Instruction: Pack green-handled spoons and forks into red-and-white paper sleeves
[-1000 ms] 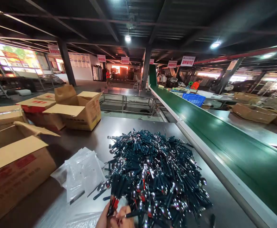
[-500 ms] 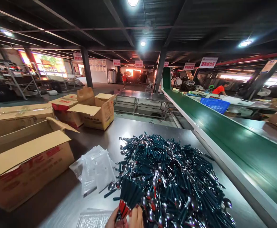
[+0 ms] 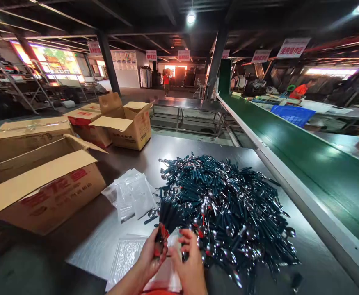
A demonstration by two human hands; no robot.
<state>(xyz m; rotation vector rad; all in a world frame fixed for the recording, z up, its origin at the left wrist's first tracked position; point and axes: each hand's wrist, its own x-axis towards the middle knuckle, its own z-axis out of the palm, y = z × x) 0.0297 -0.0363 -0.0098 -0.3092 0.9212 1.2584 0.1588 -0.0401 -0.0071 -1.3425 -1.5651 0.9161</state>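
My left hand [image 3: 155,252] is closed around a bundle of spoons [image 3: 169,213]. Their dark green handles fan away from me, with red showing near the grip and dark, shiny bowls in the palm. Just right of it, my right hand [image 3: 188,256] has its fingers bent and apart, with nothing clearly held. Beyond and to the right lies a large heap of loose metal spoons [image 3: 225,196] with dark green handles. Flat clear plastic bags [image 3: 125,254] lie under and left of my hands. More clear bags [image 3: 133,194] are stacked farther up the table.
Open cardboard boxes [image 3: 50,200] stand at the left, another open box [image 3: 136,133] at the table's far edge. A green conveyor belt [image 3: 290,151] runs along the right side of the metal table [image 3: 87,250]. Beyond it are a blue crate [image 3: 293,116] and a person in orange [image 3: 299,91].
My right hand has come away from the bundle, and its fingers have spread. The left hand keeps hold of the spoons. The view has tilted down, showing more of both forearms.
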